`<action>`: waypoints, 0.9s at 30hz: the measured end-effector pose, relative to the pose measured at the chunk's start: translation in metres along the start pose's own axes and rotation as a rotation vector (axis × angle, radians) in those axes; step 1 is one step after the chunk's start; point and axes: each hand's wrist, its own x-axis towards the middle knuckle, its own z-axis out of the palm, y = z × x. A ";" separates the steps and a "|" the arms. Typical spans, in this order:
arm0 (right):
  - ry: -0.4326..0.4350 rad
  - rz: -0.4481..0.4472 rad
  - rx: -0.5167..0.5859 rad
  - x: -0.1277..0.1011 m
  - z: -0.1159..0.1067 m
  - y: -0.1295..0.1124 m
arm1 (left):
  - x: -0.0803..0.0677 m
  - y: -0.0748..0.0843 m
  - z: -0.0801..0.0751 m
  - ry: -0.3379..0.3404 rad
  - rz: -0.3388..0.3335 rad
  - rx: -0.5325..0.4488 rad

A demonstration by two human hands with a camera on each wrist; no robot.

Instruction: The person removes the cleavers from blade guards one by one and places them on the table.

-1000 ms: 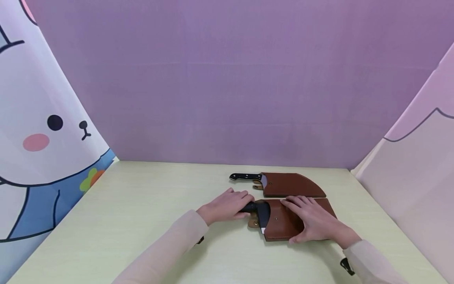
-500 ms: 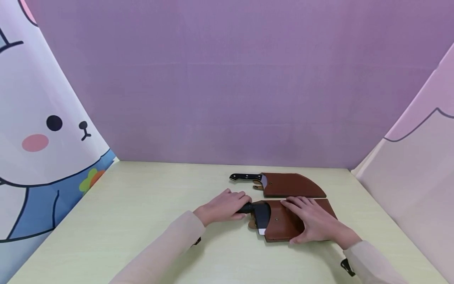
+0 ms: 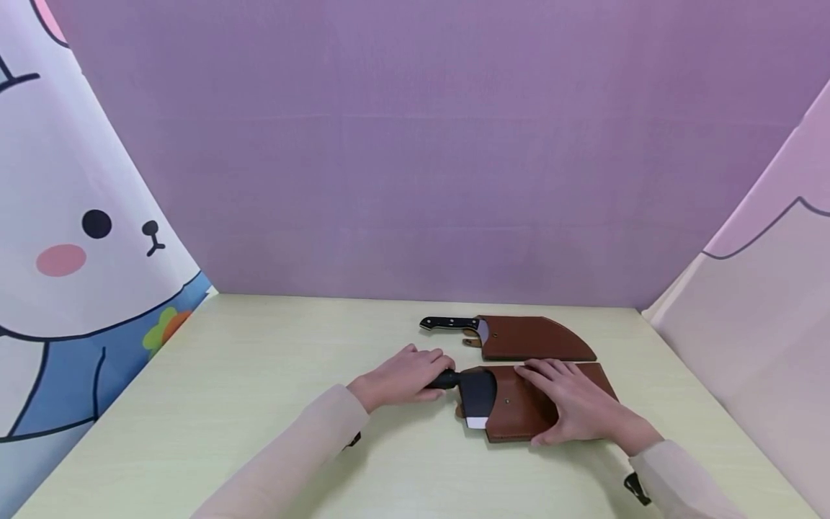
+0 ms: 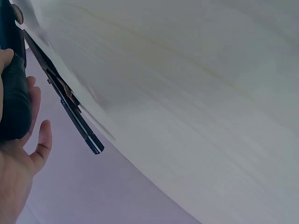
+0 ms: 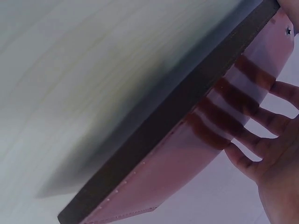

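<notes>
My left hand [image 3: 405, 376] grips the black handle of a cleaver [image 3: 477, 395]. Part of its dark blade, with a bright edge, shows outside a brown leather sheath [image 3: 512, 422]; the rest is hidden inside. My right hand [image 3: 573, 404] lies spread across the sheath, thumb at the near edge. In the right wrist view, the fingertips press on the glossy sheath face [image 5: 163, 172]. The left wrist view shows the thick black handle [image 4: 16, 102] within my left hand.
Behind the cleaver lies another brown sheath [image 3: 532, 339], holding a knife with a riveted black handle [image 3: 447, 323]. The pale table [image 3: 259, 360] meets a purple back wall [image 3: 415, 180], with printed panels on both sides.
My left hand has drawn the cleaver slightly to the left, so more of its blade shows outside the sheath. The right hand and sheath have barely moved.
</notes>
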 end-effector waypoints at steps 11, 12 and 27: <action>0.004 0.004 -0.007 -0.003 0.002 0.003 | -0.007 -0.005 -0.004 -0.012 -0.019 -0.024; 0.002 0.006 -0.006 -0.003 0.001 0.003 | -0.008 -0.005 -0.005 -0.013 -0.021 -0.023; 0.003 0.017 -0.002 -0.006 0.001 0.005 | -0.014 -0.010 -0.003 -0.022 -0.037 -0.034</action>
